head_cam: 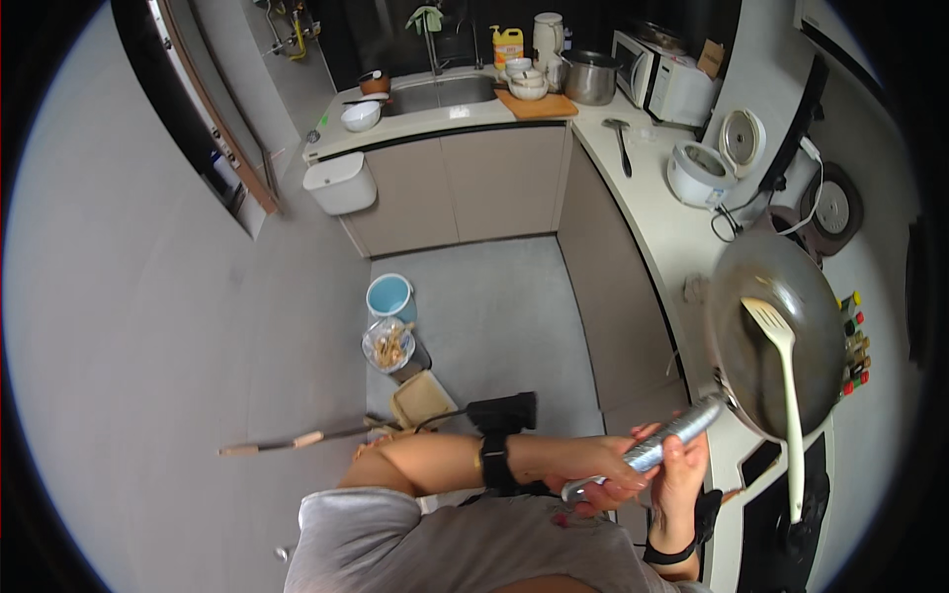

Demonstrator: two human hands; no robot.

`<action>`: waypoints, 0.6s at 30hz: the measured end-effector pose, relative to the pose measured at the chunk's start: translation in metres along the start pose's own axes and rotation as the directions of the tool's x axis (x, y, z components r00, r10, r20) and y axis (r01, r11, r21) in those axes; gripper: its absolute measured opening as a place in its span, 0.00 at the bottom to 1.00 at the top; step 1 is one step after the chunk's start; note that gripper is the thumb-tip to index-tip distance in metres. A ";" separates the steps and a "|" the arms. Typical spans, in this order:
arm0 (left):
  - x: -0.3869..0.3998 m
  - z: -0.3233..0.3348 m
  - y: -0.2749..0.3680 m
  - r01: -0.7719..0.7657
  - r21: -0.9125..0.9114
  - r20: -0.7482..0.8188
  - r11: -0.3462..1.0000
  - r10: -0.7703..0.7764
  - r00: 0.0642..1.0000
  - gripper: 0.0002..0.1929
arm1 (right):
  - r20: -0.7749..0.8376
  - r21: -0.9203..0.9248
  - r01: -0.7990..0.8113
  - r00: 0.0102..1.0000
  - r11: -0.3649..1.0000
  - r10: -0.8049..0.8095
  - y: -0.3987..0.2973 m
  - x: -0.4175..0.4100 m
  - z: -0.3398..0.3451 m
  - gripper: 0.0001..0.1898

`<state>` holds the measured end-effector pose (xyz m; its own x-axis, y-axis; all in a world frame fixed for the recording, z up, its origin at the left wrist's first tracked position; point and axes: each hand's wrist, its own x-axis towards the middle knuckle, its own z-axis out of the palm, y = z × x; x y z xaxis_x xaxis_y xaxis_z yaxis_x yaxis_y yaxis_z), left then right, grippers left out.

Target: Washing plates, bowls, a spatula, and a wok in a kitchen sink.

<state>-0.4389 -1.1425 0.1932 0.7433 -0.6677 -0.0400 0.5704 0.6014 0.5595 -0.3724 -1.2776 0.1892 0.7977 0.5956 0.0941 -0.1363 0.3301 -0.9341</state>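
Observation:
A large dark wok (771, 274) is at the right, over the worktop near the hob (787, 511). Its long silvery handle (678, 432) points down and left toward my body. My left hand (612, 478) grips the lower end of this handle. Farther up, my right hand (680, 463) wraps around it from below, thumb along the side. A pale slotted spatula (792, 400) lies in the wok, its head inside and its handle reaching over the near rim. The wok's inside looks bare apart from the spatula.
Seasoning bottles (856, 356) line the wall beyond the wok. A rice cooker (697, 174) and a ladle (621, 144) sit on the right worktop (649, 215). Behind are a sink (445, 93) and steel pot (591, 78). A blue bucket (390, 295) and lined bin (388, 347) stand on the floor.

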 end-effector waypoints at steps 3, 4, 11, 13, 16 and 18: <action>-0.047 -0.029 0.044 -0.094 0.015 -0.120 0.995 0.096 0.988 0.12 | 0.223 -0.028 -0.116 0.968 0.993 0.119 0.026 0.071 0.036 0.23; -0.061 -0.039 0.058 -0.163 0.012 -0.181 0.987 0.163 0.970 0.13 | 0.284 -0.065 -0.169 0.942 0.983 0.180 0.033 0.095 0.049 0.25; -0.142 -0.113 0.177 -0.397 -0.068 -0.483 0.915 0.318 0.816 0.14 | 0.646 -0.168 -0.111 0.738 0.979 0.195 0.111 0.290 0.142 0.18; -0.165 -0.135 0.213 -0.523 -0.092 -0.548 0.848 0.395 0.737 0.13 | 0.768 -0.101 0.061 0.639 0.993 0.038 0.130 0.348 0.180 0.17; -0.199 -0.165 0.259 -0.675 -0.141 -0.596 0.724 0.482 0.642 0.12 | 0.903 -0.058 -0.072 0.422 0.996 0.083 0.171 0.430 0.229 0.13; -0.224 -0.186 0.289 -0.756 -0.133 -0.602 0.641 0.554 0.575 0.11 | 0.924 -0.094 -0.174 0.350 0.980 0.151 0.213 0.492 0.256 0.12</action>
<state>-0.3757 -0.7371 0.2101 0.9537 0.2132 -0.2120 -0.1502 0.9487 0.2784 -0.1599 -0.7269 0.1247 -0.2841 0.9355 0.2101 -0.2169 0.1508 -0.9645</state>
